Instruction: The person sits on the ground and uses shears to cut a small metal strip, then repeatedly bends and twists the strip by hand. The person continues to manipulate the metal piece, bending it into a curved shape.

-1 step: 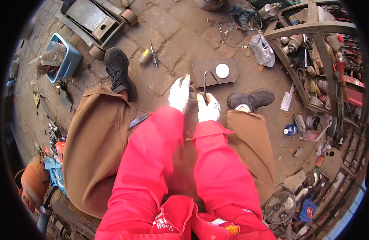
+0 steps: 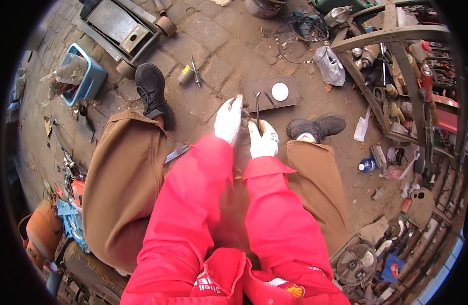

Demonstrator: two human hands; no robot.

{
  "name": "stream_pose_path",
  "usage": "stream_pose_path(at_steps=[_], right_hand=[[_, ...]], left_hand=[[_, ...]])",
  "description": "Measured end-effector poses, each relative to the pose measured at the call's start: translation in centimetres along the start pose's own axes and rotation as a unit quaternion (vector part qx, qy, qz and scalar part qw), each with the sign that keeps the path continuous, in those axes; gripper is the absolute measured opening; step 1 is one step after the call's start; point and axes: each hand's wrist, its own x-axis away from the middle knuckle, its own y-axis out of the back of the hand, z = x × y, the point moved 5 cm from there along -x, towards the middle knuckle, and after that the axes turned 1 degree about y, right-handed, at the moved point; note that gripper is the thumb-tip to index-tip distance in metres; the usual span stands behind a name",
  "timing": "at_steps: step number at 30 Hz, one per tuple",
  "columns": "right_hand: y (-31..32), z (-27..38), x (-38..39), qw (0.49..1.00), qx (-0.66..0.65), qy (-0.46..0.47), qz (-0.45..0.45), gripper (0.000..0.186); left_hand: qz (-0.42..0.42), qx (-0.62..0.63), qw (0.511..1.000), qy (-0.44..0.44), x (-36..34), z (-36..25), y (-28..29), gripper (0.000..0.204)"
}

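Note:
My left hand (image 2: 228, 120), in a white glove, is closed with the fingers pointing forward. A small dark part (image 2: 244, 116) shows at its inner side, too hidden to name. Close beside it, my right hand (image 2: 264, 139), also gloved in white, grips a slim dark metal rod with a small bent tip (image 2: 257, 107). The rod points away from me, its upper end over a flat brown plate (image 2: 285, 100) on the ground. A round white disc (image 2: 280, 92) and a thin dark bent piece (image 2: 271, 99) lie on that plate.
Ahead lie a yellow-labelled cylinder (image 2: 184, 74) and a pen-like metal tool (image 2: 196, 72). A floor jack (image 2: 114, 25) and a blue basket (image 2: 94, 76) stand far left. A cluttered metal rack (image 2: 396, 35) fills the right side. A plastic bag (image 2: 330, 66) lies near it.

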Motion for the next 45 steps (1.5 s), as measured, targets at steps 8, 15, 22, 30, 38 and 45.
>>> stream_pose_path(at_steps=[8,15,22,30,38,45], right_hand=[[11.5,14.6,9.5,0.951,0.07,0.281,0.104,0.034],[19.2,15.8,16.9,0.972,-0.184,0.033,0.139,0.053],[19.1,16.1,21.4,0.926,-0.289,0.149,0.191,0.06],[16.9,15.6,22.0,0.885,-0.385,0.075,0.25,0.055],[15.7,16.2,21.1,0.962,-0.182,0.107,0.174,0.053],[14.9,15.9,22.2,0.804,-0.523,-0.023,0.281,0.044]], left_hand=[[0.213,0.045,0.968,-0.124,15.0,-13.0,0.2,0.029],[0.203,-0.212,0.905,-0.307,28.6,-14.4,2.3,0.018],[0.133,-0.213,0.907,-0.338,34.3,-12.9,5.1,0.018],[0.155,-0.068,0.959,-0.226,34.6,-11.7,5.9,0.025],[0.125,-0.02,0.963,-0.237,31.7,-9.9,6.4,0.024],[0.208,0.176,0.959,-0.072,30.9,-9.1,5.8,0.02]])
